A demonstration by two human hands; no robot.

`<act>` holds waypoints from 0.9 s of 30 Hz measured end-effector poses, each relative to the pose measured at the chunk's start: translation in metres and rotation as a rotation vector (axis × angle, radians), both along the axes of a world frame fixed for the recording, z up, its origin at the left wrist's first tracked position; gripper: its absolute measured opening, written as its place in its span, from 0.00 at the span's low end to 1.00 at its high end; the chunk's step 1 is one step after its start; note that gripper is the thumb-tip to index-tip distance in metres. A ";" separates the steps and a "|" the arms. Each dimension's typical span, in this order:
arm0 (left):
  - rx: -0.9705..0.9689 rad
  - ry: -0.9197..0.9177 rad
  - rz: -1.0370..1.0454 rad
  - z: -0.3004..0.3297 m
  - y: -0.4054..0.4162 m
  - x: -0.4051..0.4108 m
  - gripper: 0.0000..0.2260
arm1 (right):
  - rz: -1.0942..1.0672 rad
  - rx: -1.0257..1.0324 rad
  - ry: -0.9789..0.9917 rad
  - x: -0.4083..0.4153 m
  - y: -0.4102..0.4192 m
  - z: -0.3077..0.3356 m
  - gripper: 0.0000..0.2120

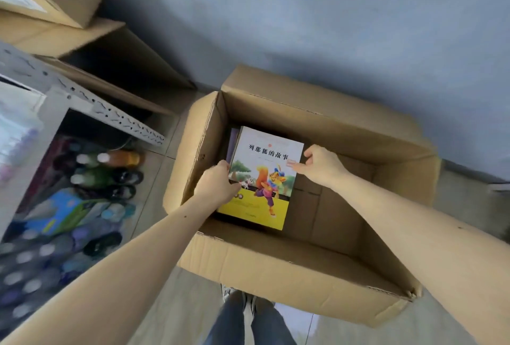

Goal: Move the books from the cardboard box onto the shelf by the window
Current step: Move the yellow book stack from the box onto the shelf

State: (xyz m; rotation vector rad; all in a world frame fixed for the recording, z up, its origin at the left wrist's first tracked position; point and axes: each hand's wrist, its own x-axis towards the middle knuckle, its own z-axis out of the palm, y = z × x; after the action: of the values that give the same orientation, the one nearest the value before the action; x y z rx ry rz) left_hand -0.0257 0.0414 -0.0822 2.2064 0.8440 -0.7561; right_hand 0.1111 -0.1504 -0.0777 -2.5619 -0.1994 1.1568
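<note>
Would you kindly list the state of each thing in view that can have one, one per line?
Cardboard box: open, flaps folded out, standing on the floor.
Top book: lying flat, cover up, on other books at the box's left side.
Left hand: grips the top book's left edge.
Right hand: fingers curled at the top book's right edge.
Bottles: capped, under the metal shelf; blurred.

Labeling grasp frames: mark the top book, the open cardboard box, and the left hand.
top book (269,159): head view, on the white upper half of its cover.
open cardboard box (276,273): head view, on the near wall's outer face.
left hand (216,186): head view, on the back of the hand.
</note>
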 end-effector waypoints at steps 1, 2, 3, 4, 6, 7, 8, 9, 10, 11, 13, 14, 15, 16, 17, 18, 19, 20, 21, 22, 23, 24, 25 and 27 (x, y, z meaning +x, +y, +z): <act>0.000 0.018 0.005 -0.014 0.000 0.001 0.23 | -0.020 0.001 0.017 0.000 0.000 -0.014 0.25; -0.004 0.044 0.011 -0.029 0.000 0.003 0.24 | -0.051 0.002 0.040 0.000 0.001 -0.030 0.26; -0.008 0.077 0.018 -0.041 0.000 0.004 0.26 | -0.090 0.003 0.061 0.000 0.001 -0.045 0.27; -0.009 0.108 0.027 -0.052 -0.001 0.006 0.27 | -0.132 0.013 0.080 0.000 0.002 -0.059 0.28; -0.012 0.152 0.042 -0.068 -0.002 0.009 0.30 | -0.191 0.045 0.113 -0.001 0.004 -0.080 0.29; -0.014 0.168 0.049 -0.075 -0.002 0.010 0.30 | -0.203 0.068 0.138 -0.001 0.005 -0.089 0.29; -0.015 0.183 0.057 -0.081 -0.002 0.010 0.30 | -0.217 0.096 0.165 -0.003 0.006 -0.098 0.27; -0.014 0.192 0.063 -0.085 -0.002 0.010 0.30 | -0.236 0.123 0.187 -0.004 0.007 -0.104 0.24; -0.009 0.197 0.070 -0.089 -0.002 0.010 0.29 | -0.269 0.153 0.204 -0.006 0.008 -0.110 0.22; -0.002 0.196 0.079 -0.092 -0.002 0.010 0.29 | -0.312 0.185 0.220 -0.008 0.009 -0.114 0.19; -0.009 0.189 0.125 -0.097 0.001 0.010 0.27 | -0.431 0.259 0.254 -0.011 0.011 -0.121 0.16; -0.024 0.181 0.158 -0.099 0.002 0.010 0.27 | -0.497 0.289 0.272 -0.012 0.013 -0.123 0.15; -0.039 0.174 0.191 -0.100 0.003 0.011 0.26 | -0.551 0.304 0.290 -0.013 0.014 -0.123 0.15; -0.049 0.167 0.216 -0.101 0.004 0.011 0.27 | -0.595 0.316 0.306 -0.014 0.014 -0.124 0.14; -0.055 0.160 0.234 -0.102 0.004 0.010 0.27 | -0.628 0.322 0.323 -0.015 0.014 -0.124 0.12; -0.057 0.151 0.248 -0.103 0.002 0.009 0.28 | -0.657 0.327 0.335 -0.016 0.014 -0.125 0.09; -0.056 0.142 0.260 -0.103 0.000 0.007 0.29 | -0.675 0.329 0.344 -0.017 0.014 -0.124 0.08; -0.052 0.135 0.272 -0.104 -0.002 0.006 0.30 | -0.690 0.339 0.350 -0.018 0.014 -0.124 0.07; -0.048 0.129 0.281 -0.104 -0.005 0.005 0.32 | -0.702 0.344 0.355 -0.019 0.013 -0.124 0.06; -0.048 0.132 0.292 -0.105 -0.007 0.004 0.34 | -0.715 0.347 0.358 -0.020 0.013 -0.124 0.05; -0.055 0.134 0.303 -0.106 -0.009 0.003 0.35 | -0.726 0.344 0.362 -0.020 0.012 -0.122 0.06; -0.070 0.138 0.312 -0.107 -0.010 0.003 0.36 | -0.731 0.340 0.358 -0.021 0.011 -0.122 0.06; -0.087 0.137 0.319 -0.108 -0.011 0.003 0.36 | -0.737 0.336 0.349 -0.022 0.010 -0.121 0.07; -0.123 0.148 0.330 -0.109 -0.013 0.003 0.37 | -0.768 0.335 0.335 -0.023 0.006 -0.120 0.09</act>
State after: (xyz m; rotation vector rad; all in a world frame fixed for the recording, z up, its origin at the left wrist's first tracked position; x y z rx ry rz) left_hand -0.0223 0.0280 -0.1917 1.8575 1.1678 -0.7906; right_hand 0.0881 -0.1446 -0.1979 -1.8328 0.5699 1.0842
